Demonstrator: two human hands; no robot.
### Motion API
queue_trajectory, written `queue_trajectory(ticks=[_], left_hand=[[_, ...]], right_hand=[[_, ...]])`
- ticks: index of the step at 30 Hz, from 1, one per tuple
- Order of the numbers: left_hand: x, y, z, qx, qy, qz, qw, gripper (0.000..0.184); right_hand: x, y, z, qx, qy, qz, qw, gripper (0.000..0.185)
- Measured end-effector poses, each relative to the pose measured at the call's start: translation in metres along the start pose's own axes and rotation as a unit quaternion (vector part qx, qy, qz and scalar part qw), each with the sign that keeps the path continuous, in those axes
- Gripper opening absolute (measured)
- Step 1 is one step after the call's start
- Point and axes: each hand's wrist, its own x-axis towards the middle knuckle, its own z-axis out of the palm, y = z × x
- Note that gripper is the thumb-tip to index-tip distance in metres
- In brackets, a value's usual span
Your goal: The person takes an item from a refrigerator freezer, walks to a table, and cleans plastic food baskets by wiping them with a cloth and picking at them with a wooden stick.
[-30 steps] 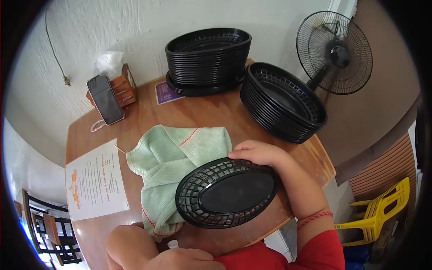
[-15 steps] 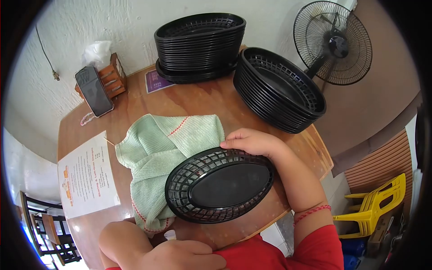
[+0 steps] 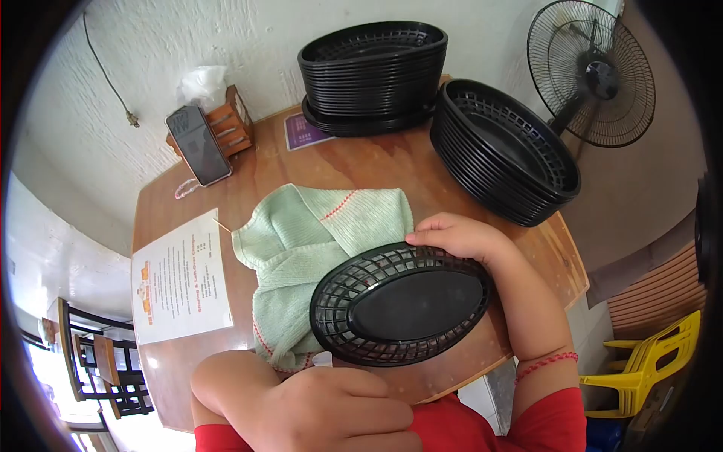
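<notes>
Tilted over the table, an oval black basket with a lattice side shows its solid base. My right hand is closed on its upper rim, thumb and fingers pinched together. My left hand is below the basket, at the bottom of the view, with its fingers curled. A small whitish piece sticks out above that hand; what the fingers hold is mostly hidden. Behind the basket's left part lies a rumpled pale green cloth with red stitching.
Two stacks of black baskets, one upright and one leaning, stand at the back. A phone rests on a wooden holder. A printed sheet lies left. Beyond the table are a fan and yellow chairs.
The camera view has shifted. My left hand and the whitish piece have moved a little up, closer to the basket. My right hand keeps its hold on the rim.
</notes>
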Motion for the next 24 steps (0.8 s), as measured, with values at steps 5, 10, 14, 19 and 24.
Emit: queue_trajectory(ticks=[5, 10, 14, 19, 24], left_hand=[[0.017, -0.009, -0.002, 0.048, 0.001, 0.037, 0.998, 0.009], [0.029, -0.012, -0.003, 0.088, -0.011, 0.05, 0.995, 0.009], [0.025, -0.015, 0.006, 0.084, 0.012, 0.04, 0.996, 0.01], [0.026, -0.011, -0.001, 0.091, 0.001, 0.022, 0.996, 0.01], [0.023, -0.009, -0.005, 0.043, -0.059, -0.001, 0.997, 0.008]], right_hand=[[0.004, 0.005, -0.003, -0.022, -0.001, -0.019, 1.0, 0.03], [0.008, 0.009, -0.006, -0.006, -0.013, -0.02, 1.0, 0.03], [0.004, 0.01, -0.005, 0.026, -0.016, 0.003, 1.0, 0.029], [0.003, 0.007, -0.004, 0.023, -0.011, 0.014, 1.0, 0.028], [0.001, 0.003, -0.004, 0.011, 0.001, 0.02, 1.0, 0.027]])
